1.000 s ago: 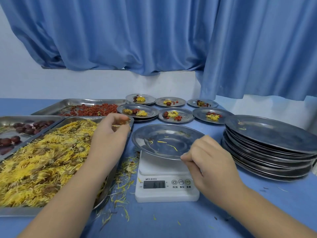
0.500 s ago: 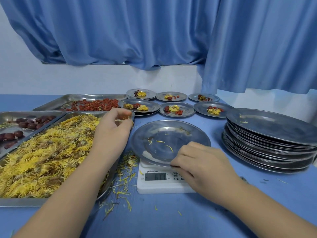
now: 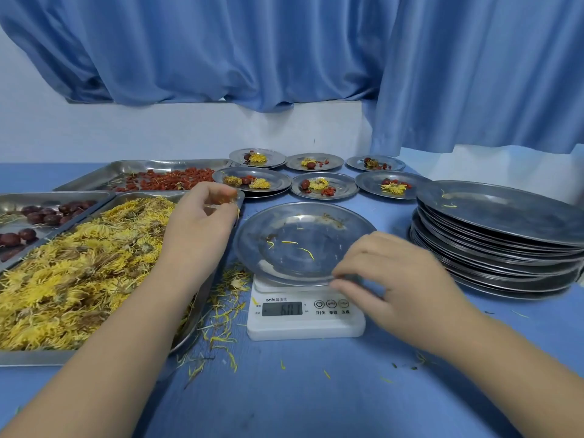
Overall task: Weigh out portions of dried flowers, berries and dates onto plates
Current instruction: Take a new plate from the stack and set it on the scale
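steel plate [image 3: 316,235] | right grip [image 3: 395,279] pinches near rim | left grip [image 3: 199,222] pinches flowers [image 3: 225,200] (blurred)

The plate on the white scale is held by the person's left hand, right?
No. The head view shows the right hand, not the left, holding the plate on the white scale; the left hand pinches flowers over a tray.

Yellow flowers [image 3: 79,263], red berries [image 3: 170,181]
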Demonstrator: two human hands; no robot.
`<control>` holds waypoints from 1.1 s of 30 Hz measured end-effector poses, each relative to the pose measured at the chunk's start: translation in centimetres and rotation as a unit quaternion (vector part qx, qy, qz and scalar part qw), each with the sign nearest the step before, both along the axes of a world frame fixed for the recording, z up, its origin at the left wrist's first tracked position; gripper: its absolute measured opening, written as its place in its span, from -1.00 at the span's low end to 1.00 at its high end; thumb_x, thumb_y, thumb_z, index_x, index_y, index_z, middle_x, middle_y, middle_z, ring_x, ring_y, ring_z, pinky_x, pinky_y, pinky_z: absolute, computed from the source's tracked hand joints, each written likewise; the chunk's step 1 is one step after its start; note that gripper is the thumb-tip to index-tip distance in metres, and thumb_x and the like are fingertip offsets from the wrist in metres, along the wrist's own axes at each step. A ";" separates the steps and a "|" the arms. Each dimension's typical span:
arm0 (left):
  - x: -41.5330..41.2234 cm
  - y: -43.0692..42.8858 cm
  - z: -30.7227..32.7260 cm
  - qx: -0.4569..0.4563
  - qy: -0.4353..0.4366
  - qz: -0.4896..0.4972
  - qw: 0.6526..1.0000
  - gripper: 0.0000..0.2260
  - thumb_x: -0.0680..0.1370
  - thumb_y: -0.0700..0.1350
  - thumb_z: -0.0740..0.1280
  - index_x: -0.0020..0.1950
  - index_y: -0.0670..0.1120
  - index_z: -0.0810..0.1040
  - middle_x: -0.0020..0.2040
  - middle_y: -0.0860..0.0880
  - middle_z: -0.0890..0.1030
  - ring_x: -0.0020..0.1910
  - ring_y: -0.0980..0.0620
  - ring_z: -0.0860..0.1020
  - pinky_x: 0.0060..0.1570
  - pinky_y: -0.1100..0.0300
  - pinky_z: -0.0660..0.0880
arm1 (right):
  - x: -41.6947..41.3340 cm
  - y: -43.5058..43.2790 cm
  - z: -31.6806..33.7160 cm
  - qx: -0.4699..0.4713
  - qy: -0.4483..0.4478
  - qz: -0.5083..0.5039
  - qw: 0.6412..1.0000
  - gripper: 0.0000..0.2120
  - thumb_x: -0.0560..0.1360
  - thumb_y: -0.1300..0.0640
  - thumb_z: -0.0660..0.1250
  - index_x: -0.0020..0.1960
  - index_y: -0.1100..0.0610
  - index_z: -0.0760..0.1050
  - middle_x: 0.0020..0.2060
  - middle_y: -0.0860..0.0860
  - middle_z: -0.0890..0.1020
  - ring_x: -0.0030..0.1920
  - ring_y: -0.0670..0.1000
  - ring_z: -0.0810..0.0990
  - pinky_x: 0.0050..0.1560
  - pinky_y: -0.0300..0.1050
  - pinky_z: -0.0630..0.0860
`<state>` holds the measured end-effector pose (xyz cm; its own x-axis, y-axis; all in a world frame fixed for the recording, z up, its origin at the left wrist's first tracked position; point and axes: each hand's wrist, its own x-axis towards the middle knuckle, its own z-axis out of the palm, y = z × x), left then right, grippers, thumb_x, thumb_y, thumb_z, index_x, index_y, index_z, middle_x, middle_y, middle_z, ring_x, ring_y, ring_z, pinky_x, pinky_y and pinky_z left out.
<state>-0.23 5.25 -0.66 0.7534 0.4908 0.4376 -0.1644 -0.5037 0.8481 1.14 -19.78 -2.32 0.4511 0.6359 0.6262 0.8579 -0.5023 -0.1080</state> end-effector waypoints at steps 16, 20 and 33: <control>0.8 -0.2 -1.1 0.074 0.001 -0.025 0.997 -0.81 0.52 -0.12 0.32 -0.11 0.21 0.55 -0.23 0.14 0.59 -0.32 0.34 0.48 -0.39 0.55 0.35 | -0.5 -1.9 -1.5 -0.167 0.181 -0.075 0.966 -0.55 0.38 -0.38 0.05 0.16 -0.21 0.38 -0.44 -0.20 0.45 -0.36 -0.20 0.41 -0.33 -0.23 0.33; 0.9 -0.2 -1.3 0.069 0.005 -0.019 0.997 -0.82 0.51 -0.10 0.32 -0.11 0.22 0.56 -0.25 0.14 0.59 -0.32 0.31 0.49 -0.41 0.51 0.36 | -0.8 -1.4 -1.8 -0.181 0.158 -0.092 0.966 -0.41 0.29 -0.47 -0.07 0.08 -0.10 0.34 -0.45 -0.16 0.45 -0.36 -0.17 0.43 -0.34 -0.17 0.41; 0.5 -0.6 -1.1 0.101 0.000 -0.036 0.994 -0.83 0.54 -0.14 0.30 -0.01 0.14 0.56 -0.16 0.14 0.56 -0.26 0.28 0.47 -0.35 0.48 0.37 | 1.0 -2.6 -0.5 -0.028 0.208 -0.188 0.960 -0.83 0.33 0.03 0.21 -0.42 0.02 0.44 -0.56 -0.11 0.48 -0.48 -0.05 0.40 -0.45 -0.13 0.40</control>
<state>0.27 4.68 -1.77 0.7839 0.3368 0.5216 -0.2062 -0.6511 0.7304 2.18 -22.40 -2.82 0.8585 0.4071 0.3118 0.5039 -0.7825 -0.3657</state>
